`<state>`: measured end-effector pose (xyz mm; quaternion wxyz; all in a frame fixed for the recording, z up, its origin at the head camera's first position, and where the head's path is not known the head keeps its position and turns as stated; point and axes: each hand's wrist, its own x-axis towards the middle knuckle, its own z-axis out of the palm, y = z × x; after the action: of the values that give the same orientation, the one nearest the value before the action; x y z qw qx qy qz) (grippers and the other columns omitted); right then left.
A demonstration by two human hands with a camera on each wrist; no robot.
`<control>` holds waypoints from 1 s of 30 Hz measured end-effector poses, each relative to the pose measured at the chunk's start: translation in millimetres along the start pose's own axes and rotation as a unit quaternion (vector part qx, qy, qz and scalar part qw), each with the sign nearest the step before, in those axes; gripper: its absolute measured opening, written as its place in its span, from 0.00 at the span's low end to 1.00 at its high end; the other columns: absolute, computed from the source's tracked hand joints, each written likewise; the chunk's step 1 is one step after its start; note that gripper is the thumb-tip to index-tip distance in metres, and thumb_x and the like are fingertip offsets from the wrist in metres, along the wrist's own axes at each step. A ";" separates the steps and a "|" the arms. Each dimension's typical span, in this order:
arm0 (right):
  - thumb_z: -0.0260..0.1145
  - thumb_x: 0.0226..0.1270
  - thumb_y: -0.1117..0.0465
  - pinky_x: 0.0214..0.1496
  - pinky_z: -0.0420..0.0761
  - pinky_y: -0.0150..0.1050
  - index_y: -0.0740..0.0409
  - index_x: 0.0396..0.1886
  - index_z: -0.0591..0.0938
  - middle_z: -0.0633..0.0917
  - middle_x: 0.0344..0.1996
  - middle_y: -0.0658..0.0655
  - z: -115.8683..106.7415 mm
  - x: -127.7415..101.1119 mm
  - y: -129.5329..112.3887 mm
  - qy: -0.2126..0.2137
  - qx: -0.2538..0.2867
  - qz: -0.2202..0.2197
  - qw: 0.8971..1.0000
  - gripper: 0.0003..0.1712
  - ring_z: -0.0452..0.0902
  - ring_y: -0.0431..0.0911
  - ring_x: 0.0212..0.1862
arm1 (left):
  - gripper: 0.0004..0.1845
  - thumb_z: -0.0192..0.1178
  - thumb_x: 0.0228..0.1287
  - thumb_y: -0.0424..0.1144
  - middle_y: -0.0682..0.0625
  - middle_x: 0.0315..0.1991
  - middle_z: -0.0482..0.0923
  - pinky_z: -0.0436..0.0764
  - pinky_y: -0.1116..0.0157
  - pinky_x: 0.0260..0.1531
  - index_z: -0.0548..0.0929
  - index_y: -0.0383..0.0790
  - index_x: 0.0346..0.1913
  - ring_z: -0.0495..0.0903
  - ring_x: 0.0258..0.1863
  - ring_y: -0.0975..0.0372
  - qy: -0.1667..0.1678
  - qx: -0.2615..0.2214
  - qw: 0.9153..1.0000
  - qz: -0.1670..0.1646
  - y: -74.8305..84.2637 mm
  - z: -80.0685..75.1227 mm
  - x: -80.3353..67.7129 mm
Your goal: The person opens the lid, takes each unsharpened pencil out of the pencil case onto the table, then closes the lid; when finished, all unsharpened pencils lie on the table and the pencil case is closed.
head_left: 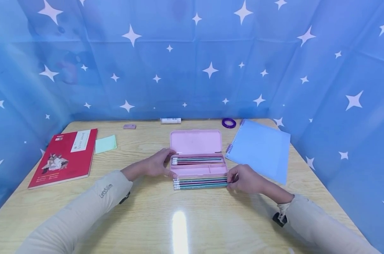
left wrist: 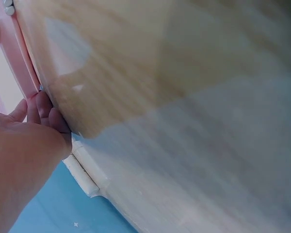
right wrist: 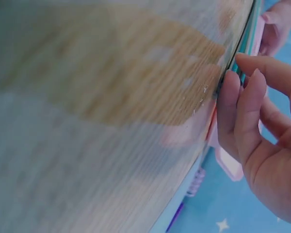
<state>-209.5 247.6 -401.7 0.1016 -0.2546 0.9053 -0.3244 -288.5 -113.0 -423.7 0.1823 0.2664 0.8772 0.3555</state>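
Note:
An open pink pencil case [head_left: 198, 171] stands mid-table with its lid [head_left: 196, 141] tipped back; several pencils [head_left: 196, 161] lie in its rear compartment. My left hand [head_left: 157, 163] grips the left end of the case, thumb near the front corner and fingers farther back; in the left wrist view that hand [left wrist: 34, 145] partly hides the case. Along the front edge lies a row of several coloured pencils [head_left: 199, 183], eraser ends to the left. Their right ends are pinched by my right hand [head_left: 247, 179]. In the right wrist view, fingertips [right wrist: 245, 60] touch the pencils.
A red book [head_left: 66, 158] and a pale green pad [head_left: 105, 144] lie on the left. At the back are a purple eraser [head_left: 129, 126], a white tube [head_left: 171, 120] and a purple tape ring [head_left: 229, 123]. A blue spiral notebook [head_left: 261, 148] lies on the right.

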 end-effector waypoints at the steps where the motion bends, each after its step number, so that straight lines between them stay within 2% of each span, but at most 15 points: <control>1: 0.77 0.52 0.70 0.33 0.80 0.32 0.55 0.24 0.84 0.86 0.33 0.52 -0.3 0.1 -0.1 0.000 0.000 0.001 1.000 0.09 0.79 0.37 0.31 | 0.56 0.78 0.45 0.58 0.44 0.63 0.65 0.65 0.56 0.68 0.61 0.36 0.72 0.66 0.64 0.54 0.000 0.001 1.000 0.000 0.3 -0.2 -0.2; 7: 0.78 0.51 0.69 0.30 0.77 0.32 0.55 0.22 0.83 0.83 0.23 0.46 -0.4 0.4 -1.5 -0.001 -0.008 0.005 1.000 0.10 0.76 0.37 0.27 | 0.55 0.78 0.46 0.57 0.44 0.62 0.65 0.66 0.55 0.67 0.61 0.36 0.72 0.67 0.62 0.55 0.001 0.001 1.000 0.002 0.9 -0.5 -0.7; 11: 0.78 0.52 0.67 0.28 0.74 0.31 0.54 0.23 0.81 0.80 0.20 0.44 -0.4 0.4 -1.6 0.000 -0.021 0.016 1.000 0.11 0.72 0.37 0.25 | 0.54 0.78 0.46 0.57 0.44 0.62 0.65 0.65 0.56 0.68 0.61 0.36 0.72 0.66 0.63 0.55 0.002 0.002 1.000 0.001 1.9 -0.7 -1.3; 16: 0.77 0.52 0.67 0.27 0.73 0.32 0.55 0.25 0.80 0.79 0.19 0.45 -0.3 1.0 -2.0 -0.002 -0.026 0.029 0.999 0.12 0.71 0.38 0.24 | 0.54 0.77 0.47 0.56 0.44 0.63 0.65 0.64 0.55 0.68 0.61 0.36 0.72 0.66 0.65 0.54 0.001 0.001 1.000 0.001 2.3 -1.2 -2.1; 30: 0.76 0.52 0.68 0.27 0.74 0.31 0.56 0.23 0.82 0.79 0.20 0.45 0.1 2.4 -1.8 0.002 -0.028 0.023 0.999 0.09 0.71 0.38 0.24 | 0.55 0.77 0.47 0.56 0.43 0.63 0.64 0.64 0.55 0.68 0.60 0.36 0.72 0.66 0.64 0.54 0.000 0.005 1.000 0.001 3.1 -1.2 -2.3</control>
<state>-210.8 245.1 -400.7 0.0998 -0.2357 0.9200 -0.2967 -286.2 -113.2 -420.3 0.1804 0.2682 0.8785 0.3518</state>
